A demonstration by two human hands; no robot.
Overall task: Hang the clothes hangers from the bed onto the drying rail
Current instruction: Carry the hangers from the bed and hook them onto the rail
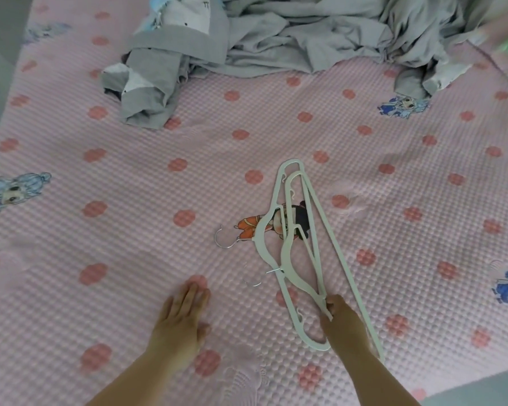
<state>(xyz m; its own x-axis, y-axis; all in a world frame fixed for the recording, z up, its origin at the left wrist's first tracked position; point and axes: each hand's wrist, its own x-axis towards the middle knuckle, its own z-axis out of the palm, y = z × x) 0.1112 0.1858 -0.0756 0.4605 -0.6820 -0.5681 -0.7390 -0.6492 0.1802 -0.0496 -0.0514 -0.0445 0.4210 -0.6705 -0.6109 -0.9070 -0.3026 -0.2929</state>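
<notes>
Two white plastic clothes hangers (288,250) with metal hooks lie overlapped on the pink bed (129,200), near its front edge. Their hooks point left. My right hand (342,320) grips the near end of the hangers, fingers curled round the thin bars. My left hand (182,317) lies flat on the bed to the left of the hangers, fingers straight, holding nothing. No drying rail is in view.
A heap of grey bedding and clothes (276,45) covers the far side of the bed. The pink cover has red dots and cartoon prints. Grey floor (0,33) shows at the far left, and the bed's corner at the lower right.
</notes>
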